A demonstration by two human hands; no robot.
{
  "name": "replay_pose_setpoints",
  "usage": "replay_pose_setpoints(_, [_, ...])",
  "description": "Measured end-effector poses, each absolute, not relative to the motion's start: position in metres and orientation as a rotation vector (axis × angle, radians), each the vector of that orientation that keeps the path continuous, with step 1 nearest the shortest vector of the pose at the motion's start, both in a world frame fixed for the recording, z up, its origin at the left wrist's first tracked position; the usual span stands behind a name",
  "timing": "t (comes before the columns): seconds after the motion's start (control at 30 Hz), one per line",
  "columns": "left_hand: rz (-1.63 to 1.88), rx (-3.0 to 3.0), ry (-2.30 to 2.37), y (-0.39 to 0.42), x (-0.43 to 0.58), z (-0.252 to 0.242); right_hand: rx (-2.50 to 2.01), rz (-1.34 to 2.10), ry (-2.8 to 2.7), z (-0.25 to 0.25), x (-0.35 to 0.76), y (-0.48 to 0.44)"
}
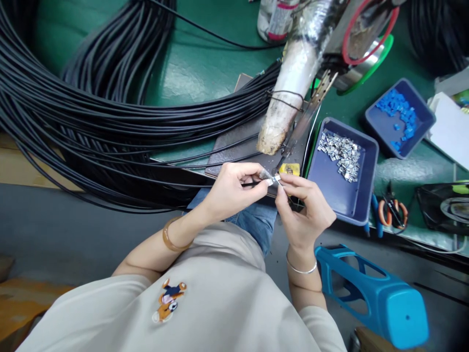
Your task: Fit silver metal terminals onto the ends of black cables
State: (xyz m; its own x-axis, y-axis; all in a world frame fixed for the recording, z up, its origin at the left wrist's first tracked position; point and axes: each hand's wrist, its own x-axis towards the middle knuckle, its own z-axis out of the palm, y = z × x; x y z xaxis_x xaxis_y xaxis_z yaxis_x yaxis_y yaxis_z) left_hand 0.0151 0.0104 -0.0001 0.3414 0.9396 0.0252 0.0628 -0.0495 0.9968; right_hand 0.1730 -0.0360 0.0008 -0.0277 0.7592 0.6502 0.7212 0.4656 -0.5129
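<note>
My left hand (230,188) is closed around the end of a thin black cable (205,185) that runs in from the big bundle on the left. My right hand (304,205) pinches a small silver metal clip (274,180) at the cable's tip, fingertips of both hands almost touching. Both hands hover over my lap at the edge of the green bench (198,73), just below a dark mat (238,146). A blue tray (361,205) holding several silver clips (340,154) sits right of my right hand.
A large coil of black cables (91,107) fills the left. A tape-wrapped tool arm (293,83) hangs over the mat. A second blue tray (421,115) holds blue pieces (397,112). Orange-handled snips (392,212) lie at right; a blue plastic stool (373,293) stands below.
</note>
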Motion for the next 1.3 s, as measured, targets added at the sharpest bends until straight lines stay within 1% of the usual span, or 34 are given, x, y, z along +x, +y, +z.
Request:
replay_pose_setpoints(0.47, [0.945, 1.365, 0.912, 0.017, 0.015, -0.001, -1.269, 0.069, -1.754, -0.001, 0.173, -0.033])
replay_pose_setpoints(0.77, [0.987, 1.336, 0.888, 0.02, 0.014, 0.002, -1.26, 0.018, -1.772, 0.005, 0.173, -0.027])
replay_pose_setpoints(1.1, [0.906, 1.386, 0.934, 0.014, 0.011, -0.003, -1.266, 0.102, -1.769, 0.0, 0.175, -0.034])
replay_pose_setpoints(1.3, [0.907, 1.599, 0.925, 0.01, 0.011, -0.009, -1.327, 0.213, -1.7, -0.003, 0.183, -0.043])
